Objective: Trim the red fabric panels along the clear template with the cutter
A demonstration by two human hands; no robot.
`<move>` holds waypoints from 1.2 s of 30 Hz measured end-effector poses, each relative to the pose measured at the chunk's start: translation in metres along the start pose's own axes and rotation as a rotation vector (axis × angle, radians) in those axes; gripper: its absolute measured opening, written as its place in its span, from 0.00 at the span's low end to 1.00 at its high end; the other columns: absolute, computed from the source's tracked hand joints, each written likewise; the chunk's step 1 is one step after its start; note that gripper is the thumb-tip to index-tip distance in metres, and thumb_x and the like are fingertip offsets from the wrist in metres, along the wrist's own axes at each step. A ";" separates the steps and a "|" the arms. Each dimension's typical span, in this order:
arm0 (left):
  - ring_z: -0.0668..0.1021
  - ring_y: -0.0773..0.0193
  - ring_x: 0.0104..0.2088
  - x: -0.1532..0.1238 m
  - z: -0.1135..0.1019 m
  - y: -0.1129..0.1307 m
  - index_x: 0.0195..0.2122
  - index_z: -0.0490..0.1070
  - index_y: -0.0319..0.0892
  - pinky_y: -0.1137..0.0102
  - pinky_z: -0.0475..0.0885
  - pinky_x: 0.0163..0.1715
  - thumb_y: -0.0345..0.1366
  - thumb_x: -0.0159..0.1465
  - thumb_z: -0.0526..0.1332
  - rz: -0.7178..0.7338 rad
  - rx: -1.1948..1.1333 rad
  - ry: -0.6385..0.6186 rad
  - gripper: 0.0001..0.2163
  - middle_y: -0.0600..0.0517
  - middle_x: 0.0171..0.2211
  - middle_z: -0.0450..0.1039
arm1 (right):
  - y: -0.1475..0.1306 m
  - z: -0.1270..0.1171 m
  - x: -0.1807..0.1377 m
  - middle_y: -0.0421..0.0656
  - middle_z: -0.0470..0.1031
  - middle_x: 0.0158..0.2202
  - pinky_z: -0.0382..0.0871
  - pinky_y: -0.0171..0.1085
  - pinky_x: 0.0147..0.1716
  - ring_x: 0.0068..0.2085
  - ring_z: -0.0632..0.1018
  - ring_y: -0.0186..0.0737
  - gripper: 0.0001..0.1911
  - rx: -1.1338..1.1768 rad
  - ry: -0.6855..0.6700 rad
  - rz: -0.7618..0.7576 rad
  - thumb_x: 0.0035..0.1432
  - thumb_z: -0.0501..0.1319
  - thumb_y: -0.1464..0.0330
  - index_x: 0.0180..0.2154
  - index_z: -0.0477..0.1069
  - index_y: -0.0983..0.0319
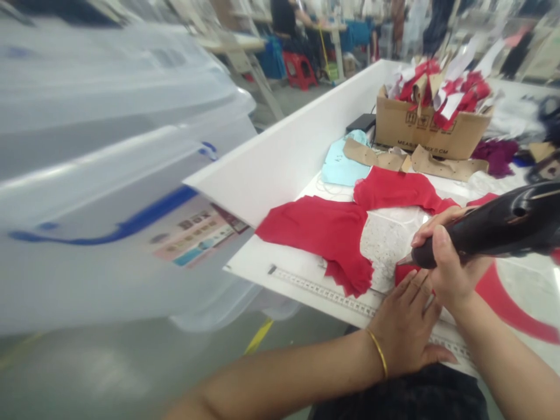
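Note:
My left hand [405,324] lies flat with fingers stretched out, pressing on the near edge of the white table [280,157] beside a small red fabric piece [405,273]. A gold bangle circles that wrist. My right hand [441,256] is wrapped round a black handheld tool [494,224] whose tip points down at the red piece. A larger red fabric piece [326,233] lies to the left of both hands, another red fabric piece [398,189] behind it. A ruler strip [324,290] runs along the table's front edge.
A big translucent plastic bin [100,175] with blue trim stands at the left. A cardboard box [426,125] of red and white scraps sits at the back, with cardboard patterns [376,156] and light blue fabric [341,166] before it. People work at tables far behind.

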State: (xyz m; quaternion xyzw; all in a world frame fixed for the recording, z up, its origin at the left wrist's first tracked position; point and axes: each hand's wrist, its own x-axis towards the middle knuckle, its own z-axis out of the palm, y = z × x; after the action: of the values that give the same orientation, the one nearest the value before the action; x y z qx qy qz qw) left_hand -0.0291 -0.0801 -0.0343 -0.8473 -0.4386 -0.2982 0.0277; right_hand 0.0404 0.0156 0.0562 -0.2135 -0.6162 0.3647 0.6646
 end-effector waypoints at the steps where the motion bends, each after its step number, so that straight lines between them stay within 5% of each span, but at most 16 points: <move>1: 0.74 0.44 0.62 0.000 -0.001 0.000 0.59 0.71 0.32 0.52 0.66 0.66 0.66 0.72 0.42 0.018 0.001 0.014 0.40 0.34 0.59 0.73 | -0.002 -0.001 -0.001 0.36 0.73 0.27 0.75 0.38 0.27 0.26 0.75 0.36 0.04 0.009 0.000 0.006 0.64 0.63 0.71 0.38 0.68 0.57; 5: 0.77 0.46 0.57 -0.001 -0.001 0.002 0.57 0.72 0.32 0.54 0.70 0.61 0.61 0.75 0.40 0.058 0.016 0.052 0.37 0.37 0.53 0.77 | -0.014 -0.004 -0.006 0.34 0.73 0.29 0.75 0.36 0.26 0.26 0.75 0.35 0.13 0.116 -0.048 0.054 0.64 0.62 0.72 0.49 0.67 0.55; 11: 0.80 0.50 0.45 -0.008 0.008 0.001 0.58 0.71 0.33 0.56 0.76 0.49 0.60 0.75 0.34 0.047 0.024 0.042 0.38 0.36 0.50 0.78 | -0.022 -0.007 -0.013 0.34 0.73 0.30 0.74 0.35 0.26 0.27 0.75 0.34 0.13 0.132 -0.141 0.094 0.66 0.62 0.73 0.50 0.69 0.52; 18: 0.80 0.49 0.49 -0.006 -0.002 0.000 0.59 0.70 0.34 0.56 0.76 0.51 0.60 0.76 0.36 0.045 -0.010 0.008 0.37 0.37 0.52 0.78 | -0.024 -0.009 -0.012 0.34 0.72 0.30 0.75 0.35 0.26 0.27 0.75 0.34 0.09 0.120 -0.121 0.090 0.66 0.64 0.71 0.46 0.69 0.53; 22: 0.76 0.44 0.59 0.013 -0.012 -0.006 0.59 0.69 0.31 0.54 0.72 0.60 0.59 0.75 0.50 0.100 -0.015 -0.065 0.32 0.36 0.57 0.75 | -0.022 -0.015 0.005 0.35 0.74 0.28 0.75 0.36 0.26 0.25 0.76 0.35 0.07 0.101 -0.024 0.045 0.66 0.65 0.65 0.43 0.69 0.56; 28: 0.67 0.45 0.69 0.052 -0.003 -0.021 0.65 0.64 0.32 0.54 0.65 0.67 0.60 0.71 0.57 0.110 0.021 -0.317 0.36 0.33 0.65 0.68 | 0.016 -0.032 0.036 0.33 0.74 0.24 0.75 0.37 0.26 0.22 0.76 0.35 0.09 -0.063 0.179 -0.028 0.63 0.67 0.65 0.38 0.67 0.57; 36: 0.66 0.43 0.69 0.050 0.004 -0.032 0.66 0.62 0.28 0.54 0.65 0.68 0.61 0.69 0.60 0.157 0.000 -0.316 0.39 0.31 0.65 0.67 | 0.040 -0.031 0.041 0.34 0.72 0.26 0.73 0.38 0.23 0.22 0.75 0.35 0.14 -0.103 0.271 -0.058 0.60 0.69 0.62 0.41 0.66 0.56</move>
State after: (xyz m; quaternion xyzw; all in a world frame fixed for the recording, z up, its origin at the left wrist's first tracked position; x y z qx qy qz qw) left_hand -0.0295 -0.0224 -0.0183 -0.9154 -0.3698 -0.1583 -0.0182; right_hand 0.0608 0.0772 0.0498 -0.2766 -0.5444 0.2812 0.7403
